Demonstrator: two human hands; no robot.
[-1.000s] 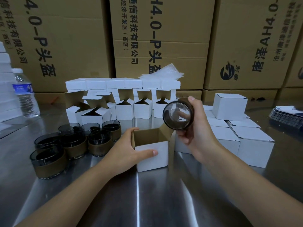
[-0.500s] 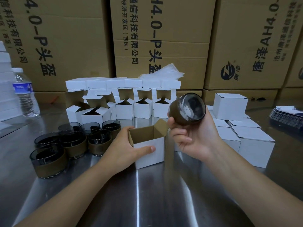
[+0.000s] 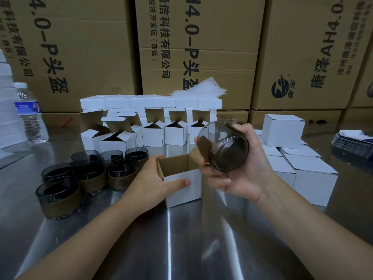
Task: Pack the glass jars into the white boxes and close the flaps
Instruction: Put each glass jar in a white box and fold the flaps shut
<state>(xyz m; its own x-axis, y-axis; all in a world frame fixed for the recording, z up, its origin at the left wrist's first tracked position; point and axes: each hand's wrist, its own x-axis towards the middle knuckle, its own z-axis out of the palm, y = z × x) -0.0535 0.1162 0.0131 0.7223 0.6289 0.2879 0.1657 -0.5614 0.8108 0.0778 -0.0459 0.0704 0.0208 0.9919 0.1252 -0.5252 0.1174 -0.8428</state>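
The right hand (image 3: 245, 176) is raised palm-up, its fingers and thumb curled round a smoky, round glass jar (image 3: 227, 152) with a brown band. The jar is tipped sideways, and its base seems to face the camera. The left hand (image 3: 148, 179) grips the open white box (image 3: 184, 191), thumb across its smooth front and fingers at its left wall.

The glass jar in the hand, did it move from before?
Yes. The glass jar turned over in the right hand and shifted slightly right, closer to the closed white box stacked on the right.
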